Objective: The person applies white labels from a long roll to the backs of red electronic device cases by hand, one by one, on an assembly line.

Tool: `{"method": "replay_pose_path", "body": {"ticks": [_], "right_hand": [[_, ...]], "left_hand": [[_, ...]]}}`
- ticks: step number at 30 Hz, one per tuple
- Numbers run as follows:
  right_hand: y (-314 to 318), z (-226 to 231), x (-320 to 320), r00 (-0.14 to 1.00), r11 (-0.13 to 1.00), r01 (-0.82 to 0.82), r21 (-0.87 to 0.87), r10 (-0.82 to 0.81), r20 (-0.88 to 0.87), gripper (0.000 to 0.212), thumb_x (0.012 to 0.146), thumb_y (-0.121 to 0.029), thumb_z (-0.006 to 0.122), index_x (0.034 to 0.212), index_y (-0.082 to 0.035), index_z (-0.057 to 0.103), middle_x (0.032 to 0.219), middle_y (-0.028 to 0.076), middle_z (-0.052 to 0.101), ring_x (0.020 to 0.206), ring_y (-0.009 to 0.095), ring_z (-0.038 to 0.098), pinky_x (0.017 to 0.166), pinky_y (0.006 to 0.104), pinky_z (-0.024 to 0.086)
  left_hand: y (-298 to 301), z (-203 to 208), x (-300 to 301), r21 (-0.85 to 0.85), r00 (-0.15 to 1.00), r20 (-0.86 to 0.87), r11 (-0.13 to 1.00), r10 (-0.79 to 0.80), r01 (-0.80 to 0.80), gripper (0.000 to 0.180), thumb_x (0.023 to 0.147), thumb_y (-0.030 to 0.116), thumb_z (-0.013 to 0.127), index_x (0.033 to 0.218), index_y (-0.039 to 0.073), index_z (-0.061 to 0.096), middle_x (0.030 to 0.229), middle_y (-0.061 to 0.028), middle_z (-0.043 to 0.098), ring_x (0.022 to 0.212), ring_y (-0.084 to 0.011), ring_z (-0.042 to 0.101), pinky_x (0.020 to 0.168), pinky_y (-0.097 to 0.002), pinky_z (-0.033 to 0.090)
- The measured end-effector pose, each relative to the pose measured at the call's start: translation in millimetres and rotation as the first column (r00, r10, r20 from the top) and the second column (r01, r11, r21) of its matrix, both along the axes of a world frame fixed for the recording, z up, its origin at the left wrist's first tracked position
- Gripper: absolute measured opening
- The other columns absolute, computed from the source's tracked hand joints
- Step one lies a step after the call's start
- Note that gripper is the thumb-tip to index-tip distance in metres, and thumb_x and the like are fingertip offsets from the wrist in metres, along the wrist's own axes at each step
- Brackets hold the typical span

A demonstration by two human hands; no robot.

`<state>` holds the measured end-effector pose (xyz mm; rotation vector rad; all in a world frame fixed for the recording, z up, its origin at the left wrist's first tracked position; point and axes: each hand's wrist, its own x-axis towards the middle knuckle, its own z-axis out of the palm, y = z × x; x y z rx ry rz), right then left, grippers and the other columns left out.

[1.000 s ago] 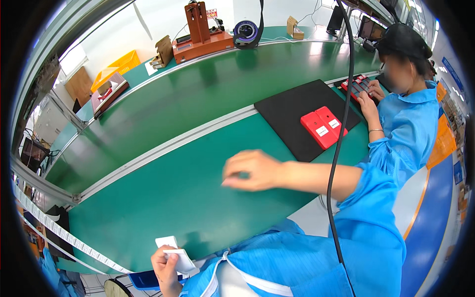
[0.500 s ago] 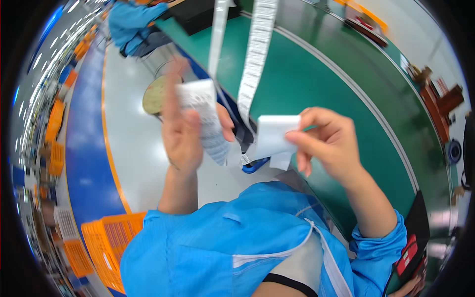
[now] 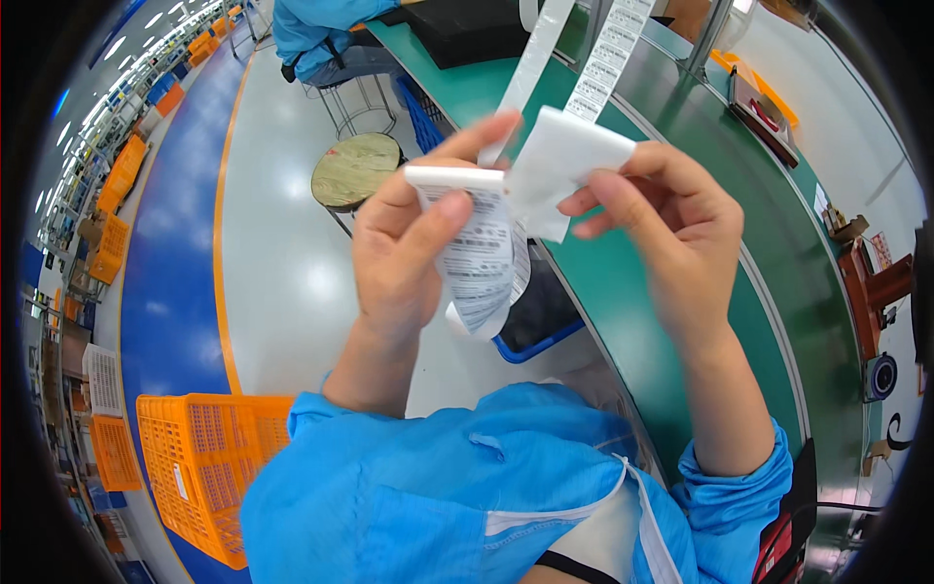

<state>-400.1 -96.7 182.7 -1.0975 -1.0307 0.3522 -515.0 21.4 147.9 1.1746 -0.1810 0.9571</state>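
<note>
My left hand (image 3: 394,268) is closed, with its thumb pressed on a folded strip of printed labels (image 3: 477,248) that curls down below the fingers. Opposite it, my right hand (image 3: 686,219) pinches a white piece of label strip (image 3: 564,161), its blank side showing, between thumb and fingers. The two pieces nearly meet in the middle, and how they join is hidden. Behind my hands, a long strip of printed labels (image 3: 613,58) and a plain pale strip (image 3: 538,58) run up out of view.
The green-topped workbench (image 3: 603,311) lies to my right. Below the strips sits a dark bin with a blue rim (image 3: 545,343). A round stool (image 3: 355,170) stands ahead left, near a seated person in blue (image 3: 321,34). An orange crate (image 3: 209,467) is at lower left.
Both hands have risen, the left moving right, so the gap between them has narrowed. My left fingers, spread and blurred before, now close on the label strip. The view has shifted too.
</note>
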Motion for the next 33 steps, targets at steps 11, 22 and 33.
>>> {"method": "replay_pose_path", "body": {"ticks": [11,22,33], "right_hand": [[-24.0,-9.9,12.8,0.914,0.977,0.188,-0.102,-0.136,0.383,0.008,0.064,-0.003,0.065,0.070,-0.003,0.060,0.110,0.013,0.050,0.104,0.023,0.042,0.088,0.0358,0.031],[-73.0,-3.9,16.9,0.920,0.948,0.257,-0.187,-0.181,0.346,0.030,0.074,-0.012,0.057,0.101,-0.002,0.054,0.113,0.018,0.048,0.106,0.025,0.043,0.084,0.0322,0.035],[-241.6,37.4,-2.8,0.616,0.824,-0.162,0.542,-0.345,0.708,0.081,0.071,-0.037,0.063,0.135,-0.020,0.017,0.141,0.007,0.008,0.116,0.026,0.028,0.085,0.0515,0.028]], "left_hand": [[-6.3,-16.8,24.9,0.562,0.992,-0.124,0.823,-0.020,0.087,0.020,0.071,0.006,0.063,0.089,0.013,0.066,0.096,-0.0088,0.057,0.086,-0.0190,0.056,0.071,-0.0270,0.044],[-37.9,-26.9,54.4,0.400,0.859,-0.384,0.778,-0.338,0.485,0.015,0.077,0.008,0.060,0.089,0.000,0.062,0.084,-0.0082,0.063,0.073,-0.0105,0.058,0.063,-0.0242,0.044],[-105.0,-86.5,112.8,-0.079,0.220,-0.753,0.417,-0.621,0.906,0.023,0.078,0.018,0.062,0.090,-0.002,0.060,0.075,-0.0025,0.060,0.065,-0.0061,0.055,0.056,-0.0198,0.043]]}}
